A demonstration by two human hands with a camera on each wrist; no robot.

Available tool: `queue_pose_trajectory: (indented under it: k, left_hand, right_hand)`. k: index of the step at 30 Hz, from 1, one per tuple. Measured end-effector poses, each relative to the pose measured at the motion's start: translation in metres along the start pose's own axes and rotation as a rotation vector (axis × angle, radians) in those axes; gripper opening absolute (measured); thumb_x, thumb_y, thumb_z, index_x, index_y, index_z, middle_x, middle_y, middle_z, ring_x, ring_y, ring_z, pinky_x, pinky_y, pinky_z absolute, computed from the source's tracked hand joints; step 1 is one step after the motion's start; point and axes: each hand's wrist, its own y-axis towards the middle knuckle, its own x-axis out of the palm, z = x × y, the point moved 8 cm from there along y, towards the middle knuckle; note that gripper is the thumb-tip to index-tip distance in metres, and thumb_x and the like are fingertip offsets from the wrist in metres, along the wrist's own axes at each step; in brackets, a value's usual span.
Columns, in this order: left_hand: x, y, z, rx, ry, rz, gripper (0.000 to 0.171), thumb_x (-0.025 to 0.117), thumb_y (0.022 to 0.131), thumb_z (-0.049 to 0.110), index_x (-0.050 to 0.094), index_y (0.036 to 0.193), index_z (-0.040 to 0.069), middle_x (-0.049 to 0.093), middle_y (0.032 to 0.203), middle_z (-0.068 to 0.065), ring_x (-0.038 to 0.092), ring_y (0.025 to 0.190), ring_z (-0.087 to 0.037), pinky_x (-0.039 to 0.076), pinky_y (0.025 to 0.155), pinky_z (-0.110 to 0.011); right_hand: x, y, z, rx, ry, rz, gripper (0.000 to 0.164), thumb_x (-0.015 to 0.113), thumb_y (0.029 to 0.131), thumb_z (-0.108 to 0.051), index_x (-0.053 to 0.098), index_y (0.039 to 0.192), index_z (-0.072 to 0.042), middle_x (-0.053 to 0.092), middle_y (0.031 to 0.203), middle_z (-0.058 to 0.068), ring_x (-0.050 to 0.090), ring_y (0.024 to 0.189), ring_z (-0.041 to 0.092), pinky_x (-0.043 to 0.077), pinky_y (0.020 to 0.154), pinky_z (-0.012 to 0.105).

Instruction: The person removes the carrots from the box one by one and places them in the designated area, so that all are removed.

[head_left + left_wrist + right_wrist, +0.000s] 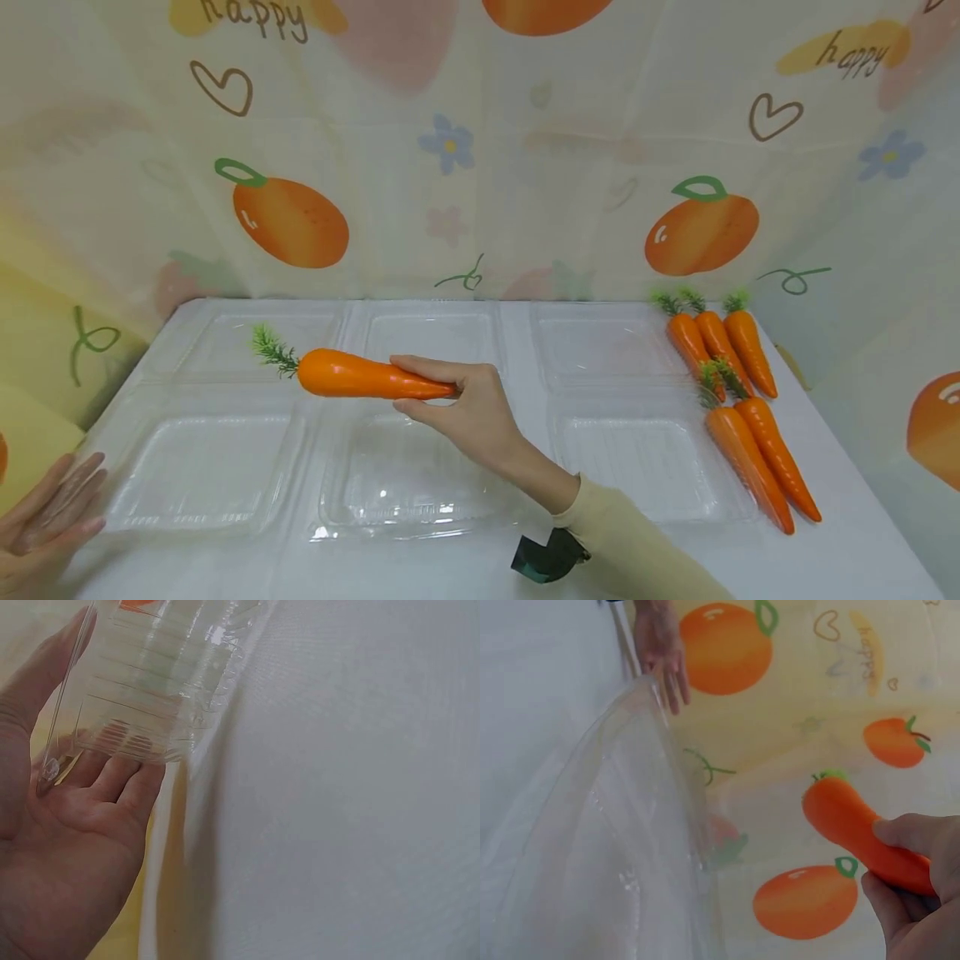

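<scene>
My right hand [472,408] pinches an orange carrot [360,373] by its narrow tip, between thumb and fingers. The carrot lies level in the air, its leafy green top pointing left, over the middle clear plastic box [420,479]. In the right wrist view the carrot [844,821] slants up and away from the fingers. At the far left, my left hand [48,517] is beside the left clear plastic box [206,467], palm up with fingers extended. The left wrist view shows the clear box [150,682] in front of those fingertips, with the thumb along its edge.
Three clear boxes stand in a row, the right one [637,471] included, with lids [600,346] folded open toward the back. Several carrots [750,458] lie at the table's right side. A fruit-printed cloth [510,192] hangs behind. A dark piece [551,554] sits by the right wrist.
</scene>
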Motion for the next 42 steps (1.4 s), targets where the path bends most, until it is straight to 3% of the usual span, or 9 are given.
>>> queue_pose_trajectory:
  k: [3,4,9,18,21,26,34,40,42]
  left_hand:
    - [-0.008,-0.008,0.003,0.046,0.161,0.09,0.073,0.014,0.093,-0.028,-0.009,0.154,0.005,0.006,0.162,-0.02,0.01,0.148,-0.028,0.014,0.119,-0.036]
    - [-0.011,-0.011,0.004,0.052,0.162,0.153,0.076,0.016,0.092,-0.03,-0.003,0.156,0.006,0.013,0.161,-0.019,0.016,0.147,-0.028,0.019,0.118,-0.037]
    - [-0.011,-0.016,0.003,0.015,0.005,0.13,0.071,0.012,0.096,-0.024,0.0,0.157,0.01,0.01,0.162,-0.016,0.011,0.148,-0.026,0.013,0.12,-0.035]
    - [-0.018,-0.02,0.003,0.076,0.005,0.255,0.073,0.01,0.094,-0.026,0.006,0.158,0.009,0.018,0.16,-0.017,0.02,0.146,-0.028,0.02,0.117,-0.04]
    - [-0.018,-0.02,0.004,0.08,0.103,0.29,0.073,0.013,0.093,-0.027,0.009,0.157,0.007,0.023,0.159,-0.017,0.025,0.145,-0.027,0.025,0.115,-0.037]
    - [-0.005,-0.008,0.002,0.112,0.244,0.202,0.08,0.019,0.088,-0.035,-0.005,0.154,0.004,0.016,0.16,-0.022,0.019,0.146,-0.03,0.021,0.117,-0.037]
    - [-0.006,-0.008,0.0,0.085,0.3,0.3,0.074,0.021,0.093,-0.028,0.007,0.157,0.006,0.028,0.158,-0.016,0.03,0.144,-0.023,0.031,0.114,-0.03]
    - [0.001,0.0,-0.003,0.033,0.045,0.078,0.067,0.013,0.099,-0.019,-0.003,0.157,0.009,0.008,0.163,-0.016,0.009,0.149,-0.023,0.009,0.121,-0.031]
    - [0.002,0.002,-0.003,0.029,0.077,0.042,0.068,0.015,0.098,-0.021,-0.007,0.156,0.007,0.005,0.162,-0.018,0.007,0.149,-0.025,0.007,0.12,-0.031]
  right_hand:
    - [-0.012,-0.004,0.004,0.021,-0.003,0.032,0.042,0.079,0.08,-0.004,0.071,0.121,-0.008,0.07,0.118,0.005,0.067,0.106,0.017,0.06,0.078,0.033]
    - [-0.016,-0.005,0.005,0.03,-0.005,0.04,0.041,0.079,0.08,-0.004,0.071,0.121,-0.008,0.071,0.117,0.005,0.067,0.105,0.017,0.06,0.077,0.033]
    - [-0.03,-0.011,0.012,0.076,-0.016,0.055,0.042,0.079,0.081,-0.005,0.071,0.122,-0.01,0.071,0.118,0.003,0.066,0.105,0.017,0.06,0.075,0.031]
    - [-0.043,-0.027,0.026,0.119,-0.031,0.06,0.042,0.08,0.08,-0.006,0.072,0.121,-0.012,0.07,0.118,0.002,0.066,0.107,0.017,0.059,0.077,0.03]
    - [-0.048,-0.03,0.025,0.099,-0.023,0.073,0.042,0.08,0.08,-0.006,0.071,0.121,-0.012,0.07,0.118,0.002,0.066,0.109,0.016,0.059,0.079,0.031]
    - [-0.064,-0.038,0.028,0.089,-0.038,0.111,0.042,0.079,0.081,-0.007,0.07,0.122,-0.011,0.07,0.119,0.002,0.066,0.109,0.017,0.059,0.081,0.03]
    - [-0.095,-0.053,0.037,0.142,-0.071,0.188,0.042,0.08,0.081,-0.007,0.07,0.122,-0.008,0.069,0.12,0.005,0.065,0.107,0.02,0.058,0.082,0.028]
    - [-0.109,-0.063,0.041,0.173,-0.096,0.203,0.042,0.08,0.081,-0.009,0.071,0.122,-0.01,0.069,0.12,0.006,0.065,0.105,0.019,0.058,0.078,0.025]
    - [-0.113,-0.066,0.042,0.176,-0.087,0.213,0.042,0.08,0.081,-0.009,0.071,0.122,-0.01,0.069,0.121,0.006,0.065,0.104,0.018,0.058,0.075,0.023]
